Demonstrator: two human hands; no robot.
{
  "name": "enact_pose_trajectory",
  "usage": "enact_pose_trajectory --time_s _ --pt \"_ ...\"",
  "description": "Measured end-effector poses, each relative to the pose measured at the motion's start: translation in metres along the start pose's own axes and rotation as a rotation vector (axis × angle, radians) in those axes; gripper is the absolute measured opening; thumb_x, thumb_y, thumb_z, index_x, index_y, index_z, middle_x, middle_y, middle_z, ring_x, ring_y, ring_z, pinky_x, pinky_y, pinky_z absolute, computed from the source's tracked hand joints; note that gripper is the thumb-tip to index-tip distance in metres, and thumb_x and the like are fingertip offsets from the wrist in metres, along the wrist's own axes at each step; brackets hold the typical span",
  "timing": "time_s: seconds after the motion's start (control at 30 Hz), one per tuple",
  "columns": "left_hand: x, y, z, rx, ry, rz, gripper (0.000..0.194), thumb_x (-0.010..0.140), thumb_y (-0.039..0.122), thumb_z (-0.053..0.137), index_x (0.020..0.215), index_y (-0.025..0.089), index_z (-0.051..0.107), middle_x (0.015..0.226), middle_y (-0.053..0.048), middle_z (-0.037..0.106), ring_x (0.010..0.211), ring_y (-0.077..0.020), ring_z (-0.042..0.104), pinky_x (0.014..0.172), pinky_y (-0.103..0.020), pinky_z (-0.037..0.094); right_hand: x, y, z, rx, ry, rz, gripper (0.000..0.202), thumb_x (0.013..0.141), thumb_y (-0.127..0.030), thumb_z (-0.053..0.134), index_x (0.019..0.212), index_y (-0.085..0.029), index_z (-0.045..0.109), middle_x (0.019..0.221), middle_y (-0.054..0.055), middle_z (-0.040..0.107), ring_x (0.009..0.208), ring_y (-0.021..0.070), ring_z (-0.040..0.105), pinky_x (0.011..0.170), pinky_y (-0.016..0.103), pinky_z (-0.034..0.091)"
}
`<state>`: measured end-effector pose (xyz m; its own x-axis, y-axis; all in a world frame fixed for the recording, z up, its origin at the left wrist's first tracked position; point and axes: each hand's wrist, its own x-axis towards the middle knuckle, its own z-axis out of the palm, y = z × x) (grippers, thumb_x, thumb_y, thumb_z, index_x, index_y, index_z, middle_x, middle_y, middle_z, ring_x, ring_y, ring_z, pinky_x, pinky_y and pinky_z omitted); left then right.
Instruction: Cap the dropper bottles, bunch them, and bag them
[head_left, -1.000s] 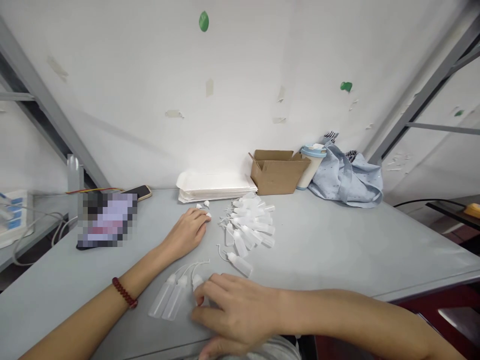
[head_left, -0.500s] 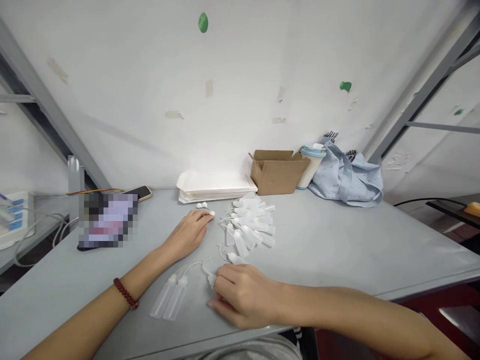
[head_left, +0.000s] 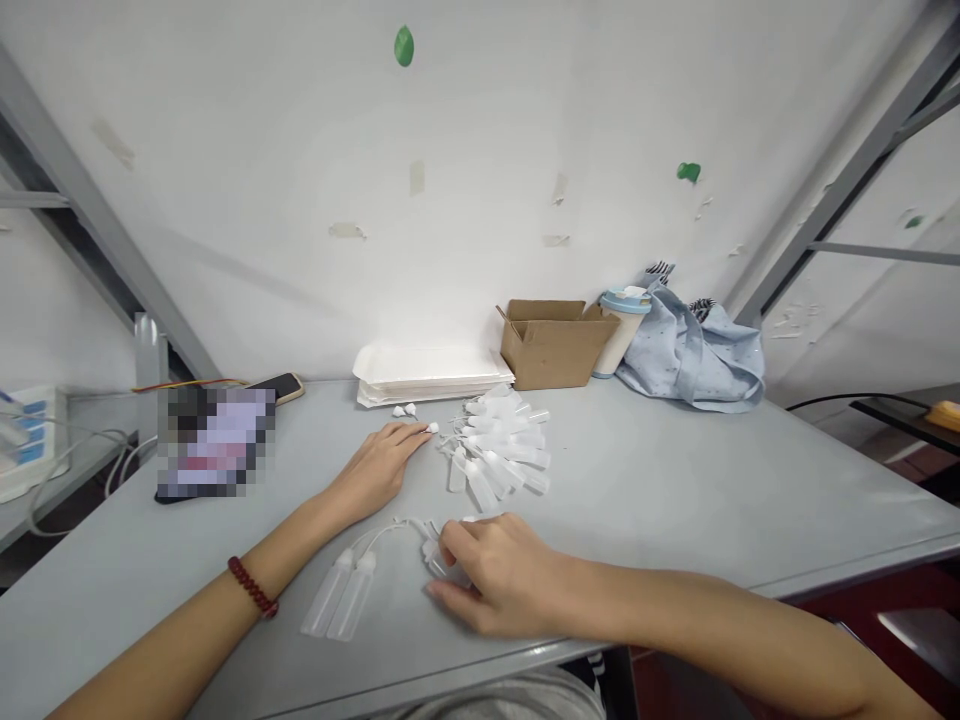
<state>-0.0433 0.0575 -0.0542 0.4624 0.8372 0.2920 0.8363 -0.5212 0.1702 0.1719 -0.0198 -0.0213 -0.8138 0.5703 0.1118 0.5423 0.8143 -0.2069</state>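
Along the near edge of the surface (head_left: pixel 637 510), the right hand (head_left: pixel 506 575) is curled over a partly hidden clear bottle (head_left: pixel 432 553), thumb and forefinger apart at its side; whether they actually pinch it cannot be told. To the left of it, two matching bottles (head_left: pixel 341 600) lie side by side, their thin bent tubes (head_left: pixel 379 527) pointing to the far side and close to the tube at the right hand. Those tubes look like the part most apt to snag, so a grip low on the smooth body, with the fingertips clear of the tubes, would handle best. A light touch seems wise, since the bodies look soft and prone to roll. Farther off, the left hand (head_left: pixel 375 470) lies palm down with its fingertips at a small white cap (head_left: pixel 433 428); whether they press or pinch it is unclear. Two more white caps (head_left: pixel 403 410) sit just beyond, small enough to be knocked by a careless knuckle. To the right of these, the heap of bottles (head_left: pixel 510 440) overlaps in a fan with tubes crossing, so drawing one out from the outer side, slowly, should disturb its neighbours least.
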Motion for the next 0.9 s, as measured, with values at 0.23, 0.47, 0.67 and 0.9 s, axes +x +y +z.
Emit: enact_pose_trajectory --time_s 0.23,0.47,0.67,0.9 --pt "0.001 0.001 -0.001 -0.038 0.038 0.023 0.047 0.081 0.005 0.033 0.123 0.014 0.054 0.127 -0.009 0.057 0.118 -0.0235 0.047 0.099 -0.042 0.040 0.001 0.001 0.001 -0.026 -0.027 0.059 0.029 0.084 -0.038 0.049 0.096 -0.012 0.050 0.066 0.005 0.064 0.054 0.0179 0.055 0.049 0.026 0.026" --pt "0.001 0.000 0.000 -0.123 0.141 0.027 0.037 0.085 0.012 0.033 0.112 0.012 0.060 0.115 -0.013 0.063 0.111 -0.0248 0.052 0.096 -0.043 0.042 0.001 0.007 0.008 0.061 0.066 0.050 0.024 0.084 -0.037 0.048 0.094 -0.015 0.048 0.062 0.002 0.061 0.053 0.0163 0.053 0.051 0.025 0.031" --pt "0.002 0.005 -0.010 -0.198 0.247 -0.117 0.033 0.088 0.022 0.031 0.101 0.013 0.060 0.105 -0.012 0.064 0.103 -0.0242 0.056 0.092 -0.043 0.044 0.000 0.012 0.008 0.194 0.235 0.022 0.021 0.084 -0.033 0.049 0.095 -0.015 0.045 0.069 0.004 0.059 0.053 0.0134 0.049 0.049 0.022 0.032" --pt "0.001 0.013 -0.020 -0.305 0.210 -0.244 0.025 0.084 0.032 0.040 0.089 0.018 0.060 0.095 -0.007 0.066 0.083 -0.0210 0.062 0.073 -0.034 0.051 0.003 0.022 0.004 0.251 0.444 0.017 0.015 0.085 -0.031 0.048 0.091 -0.019 0.043 0.068 0.001 0.056 0.054 0.0124 0.048 0.051 0.022 0.035"
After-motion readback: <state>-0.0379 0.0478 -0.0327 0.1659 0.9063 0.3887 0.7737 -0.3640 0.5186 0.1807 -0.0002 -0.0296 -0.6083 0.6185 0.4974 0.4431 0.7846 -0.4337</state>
